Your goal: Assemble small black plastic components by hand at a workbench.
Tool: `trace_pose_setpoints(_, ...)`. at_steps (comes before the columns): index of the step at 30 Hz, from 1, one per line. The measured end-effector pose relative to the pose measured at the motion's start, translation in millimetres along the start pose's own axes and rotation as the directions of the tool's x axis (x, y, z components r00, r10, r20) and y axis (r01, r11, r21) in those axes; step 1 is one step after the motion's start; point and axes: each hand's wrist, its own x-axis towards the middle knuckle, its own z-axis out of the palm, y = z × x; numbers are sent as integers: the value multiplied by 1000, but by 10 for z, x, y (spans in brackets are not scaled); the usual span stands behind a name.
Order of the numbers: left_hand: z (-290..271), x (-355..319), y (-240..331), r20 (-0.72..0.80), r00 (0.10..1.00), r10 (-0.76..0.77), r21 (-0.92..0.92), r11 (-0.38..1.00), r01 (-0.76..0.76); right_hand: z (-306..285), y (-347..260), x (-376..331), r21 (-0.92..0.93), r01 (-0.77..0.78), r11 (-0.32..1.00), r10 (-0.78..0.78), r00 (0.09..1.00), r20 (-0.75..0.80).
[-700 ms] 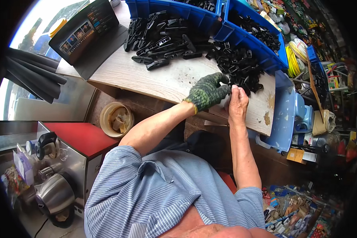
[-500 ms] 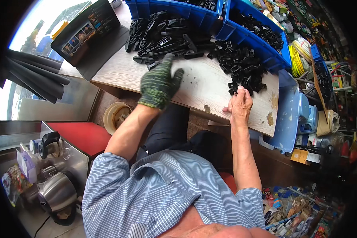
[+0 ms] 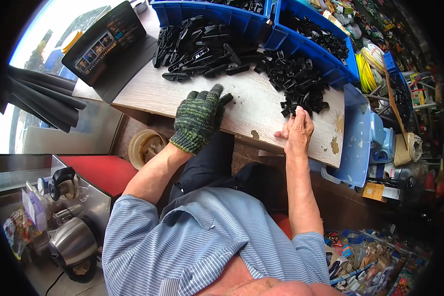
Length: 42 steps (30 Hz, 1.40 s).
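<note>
The gloved left hand (image 3: pixel 197 118) had its fingers clamped on a black bar (image 3: pixel 225 99), one end jutting out toward two o'clock, the bar pile (image 3: pixel 202 47) at its twelve. At its three o'clock, the bare right hand (image 3: pixel 299 130) touched the near edge of the clip pile (image 3: pixel 298 81) on the tabletop (image 3: pixel 148 93); whether its fingers were closed on a clip, I could not tell. Good handling likely meant keeping the bar's end clear of bulky knit and not dragging neighbouring clips.

Piled parts (image 3: pixel 301 81) before bins (image 3: pixel 241 22)
</note>
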Motion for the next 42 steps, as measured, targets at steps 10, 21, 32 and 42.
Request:
trace_pose_setpoints(10,180,94,503,52,999,11,-636,771,25,166,41,-110,152,-40,988,42,999,-10)
trace_pose_setpoints(21,439,266,849,194,981,0,-781,604,155,-18,368,22,-24,163,986,-164,976,-145)
trace_pose_setpoints(32,657,273,1232,145,980,-137,-783,589,199,-160,363,-37,-104,213,972,-215,976,-15)
trace_pose_setpoints(42,574,236,1077,51,985,-167,-792,594,142,-10,273,-79,-74,191,979,-200,971,-130)
